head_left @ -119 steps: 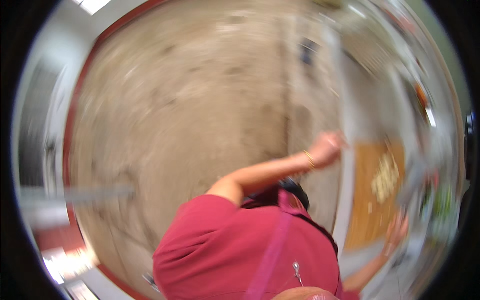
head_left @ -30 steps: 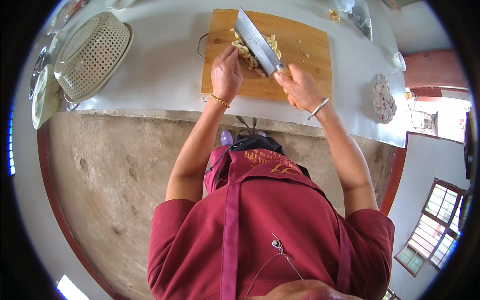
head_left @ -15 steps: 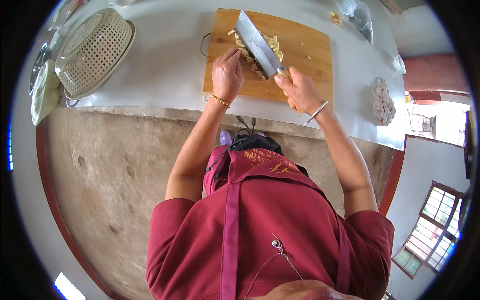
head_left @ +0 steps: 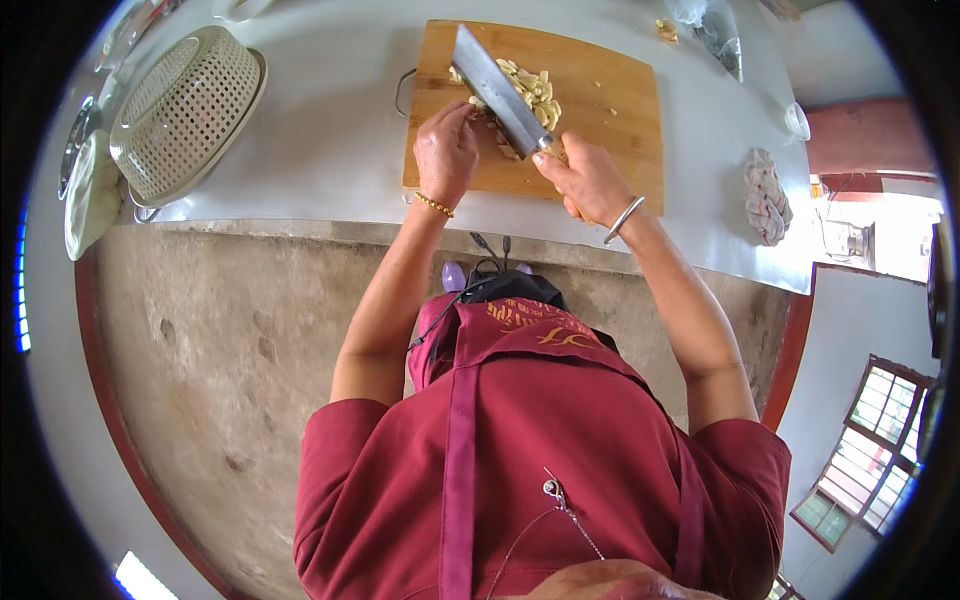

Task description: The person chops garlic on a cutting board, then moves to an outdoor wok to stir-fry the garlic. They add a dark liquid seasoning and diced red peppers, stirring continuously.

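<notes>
A cleaver [head_left: 497,90] with a broad steel blade lies slantwise over a wooden cutting board [head_left: 610,150], its tip toward the far left. My right hand [head_left: 588,178] is closed round its wooden handle. At the left of the blade, my left hand [head_left: 446,150] has its fingers bent together; a pale bit shows at the fingertips, and what they pinch is mostly hidden. Pale yellow slices [head_left: 535,92], possibly ginger, are heaped to the right of the blade. Several brownish pieces lie on its near left side, partly covered by the blade and my left hand.
On the white table [head_left: 330,120], an upturned beige plastic colander [head_left: 185,115] stands at the left by a pale green lid-like thing [head_left: 88,195]. At the right are a knitted glove [head_left: 765,198], a small white bowl [head_left: 797,122] and a clear plastic bag [head_left: 718,40].
The cleaver and my right hand have shifted left, uncovering more of the heap of slices on the blade's right. My left hand has moved slightly left.
</notes>
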Tool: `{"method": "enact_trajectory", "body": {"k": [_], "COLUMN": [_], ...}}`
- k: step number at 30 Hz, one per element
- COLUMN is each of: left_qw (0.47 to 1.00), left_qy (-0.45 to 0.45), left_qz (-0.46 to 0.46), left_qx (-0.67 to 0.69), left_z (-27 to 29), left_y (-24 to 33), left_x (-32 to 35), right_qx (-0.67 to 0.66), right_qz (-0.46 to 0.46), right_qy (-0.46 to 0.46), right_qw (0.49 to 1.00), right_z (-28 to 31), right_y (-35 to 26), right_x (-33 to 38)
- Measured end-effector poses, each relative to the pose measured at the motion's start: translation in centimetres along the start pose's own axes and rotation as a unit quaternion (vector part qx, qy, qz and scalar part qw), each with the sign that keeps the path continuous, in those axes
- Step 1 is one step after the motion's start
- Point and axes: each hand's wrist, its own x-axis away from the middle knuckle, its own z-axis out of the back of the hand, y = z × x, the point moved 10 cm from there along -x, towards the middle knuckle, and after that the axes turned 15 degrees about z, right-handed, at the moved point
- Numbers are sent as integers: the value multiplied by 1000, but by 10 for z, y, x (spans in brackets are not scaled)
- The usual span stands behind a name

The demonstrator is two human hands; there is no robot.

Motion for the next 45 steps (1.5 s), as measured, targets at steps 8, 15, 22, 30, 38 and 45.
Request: {"method": "enact_trajectory", "body": {"k": [8, 15, 22, 30, 38, 45], "left_qw": [989, 966, 978, 1000, 605, 494], "left_qy": [2, -87, -88, 9, -202, -259], "left_qz": [-10, -125, -70, 17, 478, 471], "left_qx": [-146, -208, -175, 19, 604, 684], "left_z": [-32, -84, -86, -52, -85, -90], "left_y": [-1, 37, 35, 8, -53, -44], "left_x": [-36, -18, -24, -53, -29, -21], "right_qx": [-127, -81, 7, 20, 38, -48], "right_qz": [0, -23, -17, 5, -32, -14], "right_qy": [134, 180, 166, 116, -4, 83], "right_qw": [983, 980, 986, 993, 999, 995], "right_z": [50, 81, 88, 79, 53, 42], "right_y": [7, 25, 32, 13, 13, 29], "right_x": [30, 45, 47, 29, -22, -5]}}
